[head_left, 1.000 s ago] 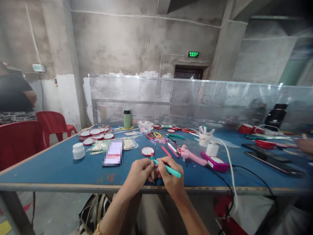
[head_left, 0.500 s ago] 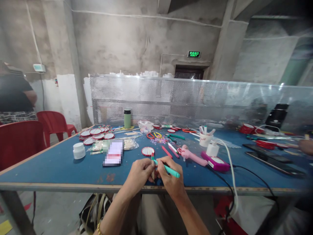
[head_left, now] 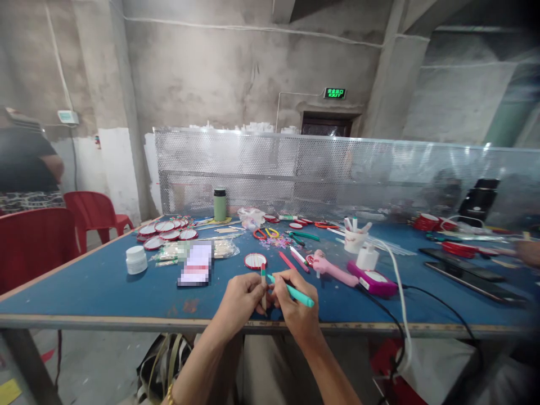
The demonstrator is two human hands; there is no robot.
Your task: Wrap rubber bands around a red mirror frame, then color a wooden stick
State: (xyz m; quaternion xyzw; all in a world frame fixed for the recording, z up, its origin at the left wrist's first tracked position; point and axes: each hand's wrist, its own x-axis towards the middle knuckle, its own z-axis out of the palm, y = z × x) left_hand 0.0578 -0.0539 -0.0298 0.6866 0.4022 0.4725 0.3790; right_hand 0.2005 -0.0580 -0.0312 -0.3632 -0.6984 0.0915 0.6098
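Close to the table's front edge, my left hand [head_left: 241, 299] is closed around a flat wooden stick [head_left: 264, 301] held upright, its upper end coloured red and green. My right hand [head_left: 297, 301] grips a turquoise marker pen [head_left: 300, 296] like a writing tool, with the tip pointing left towards the stick's coloured part. Whether the tip touches the wood I cannot tell. Just beyond the stick lies a round white disc with a red rim [head_left: 255, 261]. To its right are a red marker [head_left: 288, 261] and a pink marker with a white end [head_left: 299, 259].
On the blue table [head_left: 105, 298], a phone [head_left: 196, 264] and a white jar [head_left: 136, 260] lie left. A pink glue gun [head_left: 335, 270], purple device [head_left: 373, 279] and cup of pens [head_left: 354, 241] stand right, with cables over the edge. A green flask [head_left: 220, 205] is behind.
My right hand has shifted slightly right with the turquoise marker, widening the gap between its tip and the stick. My left hand and the stick stay nearly still.
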